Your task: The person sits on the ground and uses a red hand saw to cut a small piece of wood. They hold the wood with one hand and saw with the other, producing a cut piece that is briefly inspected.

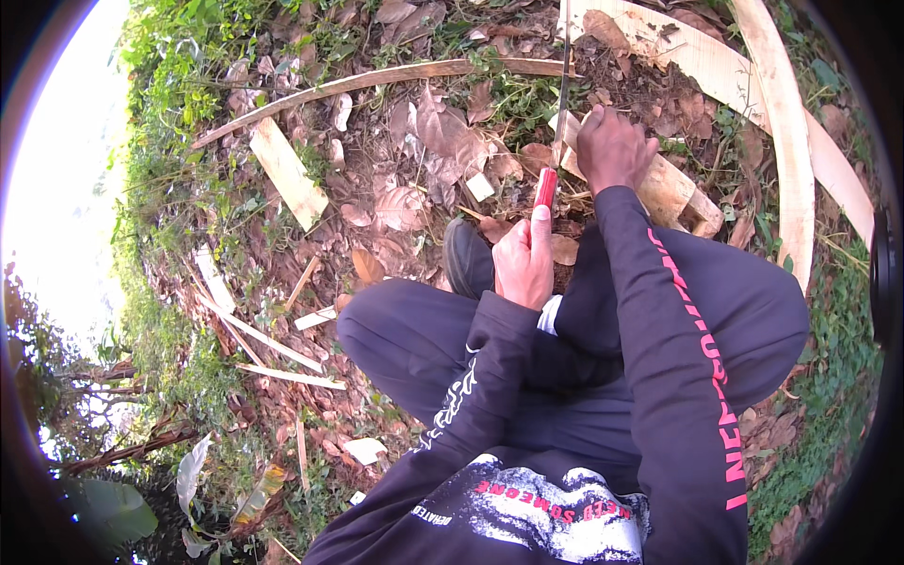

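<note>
My left hand (524, 260) is closed around the red handle (545, 187) of a long tool, thumb laid along its top. Its thin, dark blade (564, 89) points away from me and appears nearly edge-on, so I cannot tell whether it is a saw or a machete. The blade passes close beside the left end of a pale wood piece (666, 188). My right hand (614, 149) is curled over that wood, just right of the blade, with its fingertips partly hidden. The wood lies on the ground in front of my folded legs.
Long curved planks (794, 141) lie to the right, and a thin curved strip (395, 77) stretches across the far side. A short board (287, 174) and several offcuts (268, 341) are scattered leftward among dry leaves (443, 132). My shoe (468, 260) is near my left hand.
</note>
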Demonstrator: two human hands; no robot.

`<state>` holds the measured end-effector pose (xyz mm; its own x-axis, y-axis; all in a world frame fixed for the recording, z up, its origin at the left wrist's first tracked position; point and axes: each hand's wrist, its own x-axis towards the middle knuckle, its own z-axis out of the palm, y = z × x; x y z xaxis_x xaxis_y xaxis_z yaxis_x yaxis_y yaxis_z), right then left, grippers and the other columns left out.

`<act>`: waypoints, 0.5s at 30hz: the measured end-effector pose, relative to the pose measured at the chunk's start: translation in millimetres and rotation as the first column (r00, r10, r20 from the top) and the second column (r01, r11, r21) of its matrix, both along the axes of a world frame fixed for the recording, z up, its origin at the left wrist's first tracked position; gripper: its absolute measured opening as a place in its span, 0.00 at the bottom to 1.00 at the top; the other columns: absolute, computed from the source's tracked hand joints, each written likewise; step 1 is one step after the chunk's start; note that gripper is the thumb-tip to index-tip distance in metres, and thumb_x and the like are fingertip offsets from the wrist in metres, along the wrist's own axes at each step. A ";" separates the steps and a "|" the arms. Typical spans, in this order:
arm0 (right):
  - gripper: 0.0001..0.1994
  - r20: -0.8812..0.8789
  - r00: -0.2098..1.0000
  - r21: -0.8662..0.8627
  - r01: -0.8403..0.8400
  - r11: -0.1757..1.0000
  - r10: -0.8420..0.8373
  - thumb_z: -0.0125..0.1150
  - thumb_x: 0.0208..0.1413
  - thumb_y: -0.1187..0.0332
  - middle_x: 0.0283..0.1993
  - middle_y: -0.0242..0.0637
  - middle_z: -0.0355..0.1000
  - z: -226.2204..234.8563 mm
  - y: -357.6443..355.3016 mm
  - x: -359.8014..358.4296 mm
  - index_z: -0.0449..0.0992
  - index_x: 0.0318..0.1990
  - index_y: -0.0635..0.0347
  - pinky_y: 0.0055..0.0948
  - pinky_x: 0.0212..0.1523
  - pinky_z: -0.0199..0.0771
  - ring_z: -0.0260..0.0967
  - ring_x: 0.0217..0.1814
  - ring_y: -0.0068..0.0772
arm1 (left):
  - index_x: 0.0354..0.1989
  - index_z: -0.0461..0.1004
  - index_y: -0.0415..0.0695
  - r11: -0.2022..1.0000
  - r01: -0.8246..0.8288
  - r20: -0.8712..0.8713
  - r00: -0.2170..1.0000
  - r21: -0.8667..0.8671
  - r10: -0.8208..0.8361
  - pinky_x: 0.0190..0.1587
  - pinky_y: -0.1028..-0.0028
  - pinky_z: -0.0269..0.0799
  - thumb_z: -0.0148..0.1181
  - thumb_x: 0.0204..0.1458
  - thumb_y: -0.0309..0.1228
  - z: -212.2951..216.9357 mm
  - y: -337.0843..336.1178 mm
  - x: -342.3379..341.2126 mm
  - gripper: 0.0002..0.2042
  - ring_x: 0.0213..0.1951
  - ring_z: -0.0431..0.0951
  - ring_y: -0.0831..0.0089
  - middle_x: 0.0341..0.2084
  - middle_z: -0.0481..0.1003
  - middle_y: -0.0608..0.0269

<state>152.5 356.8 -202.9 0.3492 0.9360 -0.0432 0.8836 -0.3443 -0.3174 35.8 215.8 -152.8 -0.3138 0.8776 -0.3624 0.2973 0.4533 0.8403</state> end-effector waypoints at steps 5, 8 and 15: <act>0.22 -0.022 1.000 -0.014 0.002 1.000 -0.002 0.38 0.65 0.55 0.42 0.43 0.79 -5.6 7.9 -3.5 0.81 0.40 0.54 0.45 0.50 0.57 0.73 0.44 0.46 | 0.20 0.66 0.35 1.000 0.026 -0.118 0.993 0.010 -0.024 0.25 0.60 0.60 0.50 0.65 0.46 7.6 10.1 -1.7 0.27 0.17 0.64 0.55 0.13 0.63 0.45; 0.22 -0.038 0.999 -0.016 0.011 1.000 -0.011 0.38 0.65 0.55 0.42 0.44 0.79 -5.8 8.4 -4.8 0.81 0.40 0.55 0.45 0.50 0.57 0.73 0.44 0.46 | 0.20 0.67 0.35 0.999 0.034 -0.154 0.987 -0.040 -0.040 0.25 0.58 0.61 0.50 0.65 0.46 7.5 4.3 -4.3 0.27 0.17 0.67 0.51 0.13 0.65 0.44; 0.23 -0.019 1.000 -0.027 -0.012 1.000 0.012 0.37 0.65 0.55 0.40 0.45 0.80 -8.7 1.6 2.9 0.82 0.39 0.55 0.44 0.49 0.57 0.74 0.43 0.47 | 0.21 0.70 0.35 0.998 0.064 -0.206 0.976 -0.017 -0.066 0.27 0.52 0.64 0.50 0.64 0.46 14.5 -4.9 5.1 0.26 0.22 0.73 0.42 0.16 0.69 0.39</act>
<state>155.4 358.4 -211.6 0.3368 0.9386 -0.0749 0.8815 -0.3423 -0.3252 40.9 210.9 -138.2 -0.3250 0.8953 -0.3047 0.4934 0.4354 0.7530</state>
